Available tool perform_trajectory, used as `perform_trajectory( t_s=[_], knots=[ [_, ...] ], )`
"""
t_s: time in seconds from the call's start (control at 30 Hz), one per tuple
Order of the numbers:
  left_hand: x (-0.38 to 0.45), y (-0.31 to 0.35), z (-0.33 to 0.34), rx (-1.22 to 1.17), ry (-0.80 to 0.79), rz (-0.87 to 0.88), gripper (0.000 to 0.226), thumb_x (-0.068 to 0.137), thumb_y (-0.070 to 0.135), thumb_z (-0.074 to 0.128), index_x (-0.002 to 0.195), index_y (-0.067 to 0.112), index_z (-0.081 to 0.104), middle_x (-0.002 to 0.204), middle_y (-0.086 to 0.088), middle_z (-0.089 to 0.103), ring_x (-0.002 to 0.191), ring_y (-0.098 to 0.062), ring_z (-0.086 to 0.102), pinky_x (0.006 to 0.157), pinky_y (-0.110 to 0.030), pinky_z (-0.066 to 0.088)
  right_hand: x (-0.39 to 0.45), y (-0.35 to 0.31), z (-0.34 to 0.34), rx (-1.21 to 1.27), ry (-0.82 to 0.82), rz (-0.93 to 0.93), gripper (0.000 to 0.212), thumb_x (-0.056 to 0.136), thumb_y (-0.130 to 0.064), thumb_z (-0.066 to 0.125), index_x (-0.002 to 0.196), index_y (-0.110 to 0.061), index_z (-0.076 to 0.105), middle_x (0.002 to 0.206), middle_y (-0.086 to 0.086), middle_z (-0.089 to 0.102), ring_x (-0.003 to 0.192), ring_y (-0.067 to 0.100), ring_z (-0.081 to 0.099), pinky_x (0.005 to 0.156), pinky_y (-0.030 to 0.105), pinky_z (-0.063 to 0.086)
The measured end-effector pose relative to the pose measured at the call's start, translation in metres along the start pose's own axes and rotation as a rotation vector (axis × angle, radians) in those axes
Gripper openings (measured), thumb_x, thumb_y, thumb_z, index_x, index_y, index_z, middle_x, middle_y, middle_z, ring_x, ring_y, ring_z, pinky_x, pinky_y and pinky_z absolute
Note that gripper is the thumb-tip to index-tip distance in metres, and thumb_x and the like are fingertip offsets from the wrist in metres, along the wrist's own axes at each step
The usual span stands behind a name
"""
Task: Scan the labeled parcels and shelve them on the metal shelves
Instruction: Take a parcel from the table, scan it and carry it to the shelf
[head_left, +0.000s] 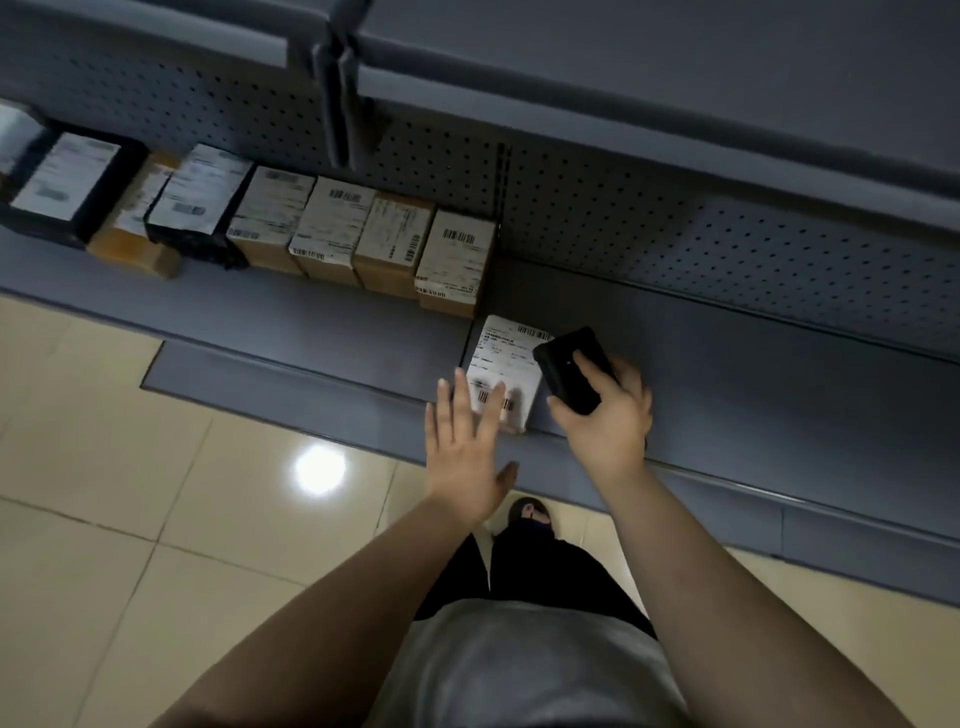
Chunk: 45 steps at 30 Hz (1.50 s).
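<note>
Two bare hands reach over a grey metal shelf (322, 332), seen from above by a head-worn camera. A white labeled parcel (506, 371) lies on the shelf close to its front edge, label up, with barcodes visible. The left hand (462, 447) is spread flat, its fingers (491, 408) straight and overlapping the near end of this parcel; whether they press on it or hover just above cannot be told. The right hand (608, 415) curls around a black handheld scanner (574, 369), held just beside the parcel's right edge and over its top corner.

Farther back on the same shelf, a row of labeled boxes (363, 236) stands side by side against the perforated back panel (597, 208), brown cardboard ones nearest the parcel and dark ones toward the left. Another shelf (675, 78) hangs above. Below is a beige tiled floor (104, 467) with a bright light reflection, plus the person's dark trousers and one shoe.
</note>
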<state>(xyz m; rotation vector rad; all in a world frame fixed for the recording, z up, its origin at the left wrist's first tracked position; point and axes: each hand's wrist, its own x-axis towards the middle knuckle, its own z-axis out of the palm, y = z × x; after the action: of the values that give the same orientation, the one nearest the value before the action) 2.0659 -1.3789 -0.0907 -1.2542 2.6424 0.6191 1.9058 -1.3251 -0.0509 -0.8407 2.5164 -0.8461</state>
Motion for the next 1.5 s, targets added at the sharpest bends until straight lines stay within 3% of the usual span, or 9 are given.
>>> perform_trajectory(
  t_s=[0.1,0.23,0.4,0.57,0.83,1.0,1.17,1.27,1.5],
  knots=[
    [-0.010,-0.012,0.011,0.269,-0.216,0.136,0.108,0.096,0.046,0.051,0.145,0.021,-0.042,0.140,-0.014,-0.058,0.133,-0.035,-0.048,0.114,-0.054,-0.025,-0.007,-0.010,0.019,0.042,0.048,0.075,0.062,0.076,-0.028,0.080,0.134,-0.033,0.059,0.144,0.006,0.044,0.125,0.034,0.038,0.104,0.051,0.036],
    [0.010,-0.016,0.016,0.393,-0.250,0.130,0.107,0.095,0.018,0.047,0.133,0.019,-0.053,0.135,-0.013,-0.062,0.131,-0.031,-0.050,0.107,-0.057,-0.030,-0.005,-0.013,0.031,0.050,0.095,0.106,0.061,0.077,-0.030,0.079,0.135,-0.033,0.058,0.145,0.005,0.044,0.126,0.031,0.037,0.105,0.047,0.033],
    [0.062,-0.014,-0.009,0.334,-0.267,0.151,0.104,0.096,0.025,0.052,0.146,0.023,-0.039,0.142,-0.009,-0.056,0.141,-0.029,-0.040,0.113,-0.064,-0.020,0.019,-0.010,0.028,0.087,0.193,0.182,0.060,0.078,-0.030,0.078,0.134,-0.033,0.058,0.147,0.006,0.041,0.129,0.036,0.036,0.105,0.052,0.034],
    [0.111,0.003,-0.028,0.397,-0.301,0.119,0.110,0.094,0.025,0.059,0.148,0.022,-0.036,0.156,-0.012,-0.039,0.146,-0.033,-0.032,0.111,-0.073,-0.011,0.034,-0.018,0.033,0.083,0.254,0.157,0.059,0.077,-0.032,0.075,0.133,-0.035,0.059,0.145,0.006,0.043,0.123,0.039,0.040,0.100,0.053,0.040],
    [0.153,0.011,-0.050,0.436,-0.274,0.129,0.103,0.095,0.020,0.057,0.153,0.023,-0.028,0.162,-0.012,-0.029,0.151,-0.031,-0.020,0.118,-0.065,-0.004,0.048,-0.026,0.029,0.050,0.271,0.174,0.059,0.078,-0.033,0.073,0.134,-0.038,0.057,0.145,0.002,0.042,0.122,0.036,0.040,0.097,0.048,0.040],
    [0.143,0.025,-0.065,0.467,-0.159,0.307,0.085,0.098,0.030,0.055,0.160,0.019,-0.001,0.165,-0.019,-0.004,0.151,-0.041,0.001,0.119,-0.064,0.006,0.036,-0.019,0.006,0.044,0.320,0.227,0.059,0.078,-0.029,0.074,0.135,-0.034,0.058,0.144,0.005,0.043,0.121,0.037,0.040,0.098,0.045,0.036],
    [0.124,0.088,-0.084,0.436,-0.029,0.609,0.083,0.092,0.033,0.061,0.158,0.027,0.012,0.153,-0.018,0.024,0.133,-0.039,0.029,0.111,-0.051,0.025,0.007,0.004,-0.052,0.018,0.381,0.369,0.059,0.082,-0.031,0.072,0.137,-0.036,0.054,0.146,0.004,0.039,0.123,0.034,0.036,0.098,0.040,0.030],
    [0.108,0.147,-0.093,0.433,0.000,0.711,0.087,0.090,0.041,0.064,0.158,0.029,0.011,0.154,-0.016,0.024,0.134,-0.040,0.030,0.107,-0.050,0.029,-0.017,0.030,-0.098,0.017,0.454,0.465,0.059,0.081,-0.031,0.071,0.137,-0.038,0.053,0.146,0.001,0.039,0.125,0.031,0.033,0.102,0.042,0.030],
    [0.045,0.316,-0.080,0.400,0.091,0.958,0.074,0.089,0.048,0.062,0.150,0.028,0.027,0.154,-0.013,0.029,0.136,-0.040,0.029,0.106,-0.053,0.032,-0.093,0.116,-0.225,0.097,0.711,0.611,0.058,0.079,-0.030,0.074,0.134,-0.036,0.057,0.146,-0.002,0.041,0.129,0.028,0.033,0.107,0.043,0.030]
  ],
)
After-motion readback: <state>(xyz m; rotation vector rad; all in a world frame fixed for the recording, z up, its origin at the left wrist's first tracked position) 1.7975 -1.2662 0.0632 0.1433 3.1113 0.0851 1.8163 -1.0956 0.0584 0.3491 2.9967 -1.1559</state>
